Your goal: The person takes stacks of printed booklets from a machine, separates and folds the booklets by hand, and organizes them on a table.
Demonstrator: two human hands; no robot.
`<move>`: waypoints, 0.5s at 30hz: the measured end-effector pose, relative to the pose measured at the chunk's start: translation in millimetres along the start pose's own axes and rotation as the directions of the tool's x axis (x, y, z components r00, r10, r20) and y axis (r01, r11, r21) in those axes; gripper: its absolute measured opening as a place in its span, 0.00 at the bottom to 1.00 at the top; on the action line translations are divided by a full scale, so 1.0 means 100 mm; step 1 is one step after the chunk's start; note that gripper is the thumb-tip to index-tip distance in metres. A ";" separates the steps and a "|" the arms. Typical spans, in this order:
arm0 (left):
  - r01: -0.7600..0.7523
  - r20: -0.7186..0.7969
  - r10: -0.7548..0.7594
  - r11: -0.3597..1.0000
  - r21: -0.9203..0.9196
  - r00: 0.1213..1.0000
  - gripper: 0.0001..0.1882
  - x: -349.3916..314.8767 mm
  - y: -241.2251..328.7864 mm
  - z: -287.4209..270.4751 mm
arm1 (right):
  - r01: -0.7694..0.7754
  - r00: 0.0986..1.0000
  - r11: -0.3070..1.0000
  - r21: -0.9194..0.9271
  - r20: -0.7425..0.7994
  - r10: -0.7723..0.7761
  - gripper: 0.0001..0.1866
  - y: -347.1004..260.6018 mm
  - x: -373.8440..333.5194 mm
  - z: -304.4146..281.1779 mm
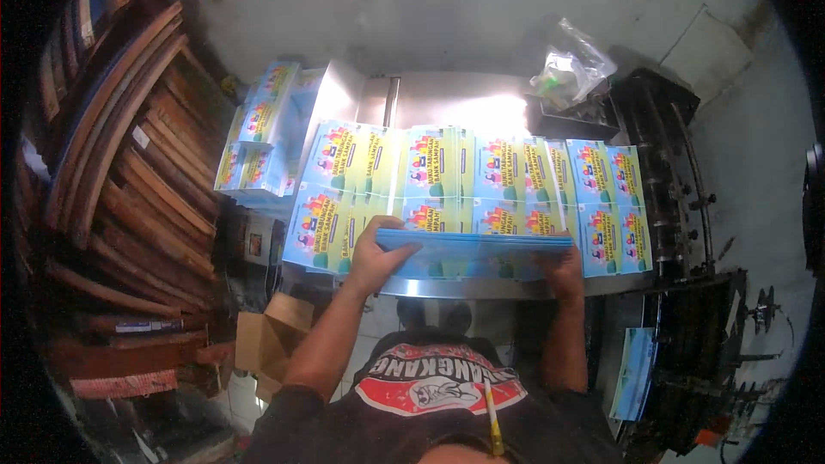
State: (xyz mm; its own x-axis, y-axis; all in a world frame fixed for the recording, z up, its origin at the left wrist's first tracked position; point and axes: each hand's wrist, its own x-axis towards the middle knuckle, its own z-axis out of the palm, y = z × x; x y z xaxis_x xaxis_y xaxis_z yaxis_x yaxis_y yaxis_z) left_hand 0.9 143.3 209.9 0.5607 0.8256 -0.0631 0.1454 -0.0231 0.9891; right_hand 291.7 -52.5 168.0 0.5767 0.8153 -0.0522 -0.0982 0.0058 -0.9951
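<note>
Between my two hands a thin stack of blue printed sheets (pixel 473 244) is held up near the table's front edge, its long edge toward me. My left hand (pixel 375 259) is closed on the stack's left end, thumb along the near face. At the other end my right hand (pixel 564 268) grips it, its fingers partly hidden behind the sheets. Just beyond, rows of printed blue, yellow and green covers (pixel 498 170) lie in overlapping piles across the metal table (pixel 430 101). The held stack hides part of the front row.
More stacks of covers (pixel 269 112) stand at the table's left. A dark tray (pixel 571 120) with a clear plastic bag (pixel 571 69) sits at the back right, beside dark machinery (pixel 675 172). Wooden boards (pixel 159 163) fill the left side, and an open cardboard box (pixel 273 339) is below.
</note>
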 end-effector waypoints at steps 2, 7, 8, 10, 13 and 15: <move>0.036 -0.004 -0.036 0.999 0.021 0.999 0.21 0.02 0.02 -0.01 | 0.018 1.000 1.000 -0.010 -0.009 -0.018 0.18 0.01 -0.01 -0.07; 0.012 0.027 -0.008 0.987 -0.163 1.000 0.24 -0.01 0.08 -0.05 | -0.022 0.996 0.994 -0.110 -0.083 0.013 0.14 -0.16 -0.18 -0.12; 0.007 0.008 -0.006 0.988 -0.154 1.000 0.24 0.05 0.09 -0.14 | -0.094 0.985 0.992 -0.086 -0.155 0.080 0.14 -0.12 -0.28 -0.21; -0.158 -0.036 0.181 0.929 0.336 0.983 0.32 0.30 0.12 -0.33 | -0.007 0.979 0.996 -0.093 -0.203 -0.012 0.18 0.13 -0.38 -0.57; 0.350 -0.443 0.076 0.500 0.792 0.893 0.48 0.58 0.51 -0.88 | -0.166 0.906 0.962 -0.218 -0.420 0.061 0.21 -0.08 -0.54 -0.73; 0.408 -0.327 -0.248 0.636 0.655 0.912 0.43 0.62 0.26 -1.35 | 0.089 0.850 0.996 0.013 -0.522 -0.069 0.23 -0.19 -0.59 -0.71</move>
State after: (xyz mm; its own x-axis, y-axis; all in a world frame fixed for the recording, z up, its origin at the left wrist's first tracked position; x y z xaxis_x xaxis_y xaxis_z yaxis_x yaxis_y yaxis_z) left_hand -70.8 270.2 249.8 0.2086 0.9430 -0.2591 0.8553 -0.0474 0.5160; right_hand 317.1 -141.5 184.1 0.9202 0.3909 -0.0194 -0.0575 0.0859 -0.9946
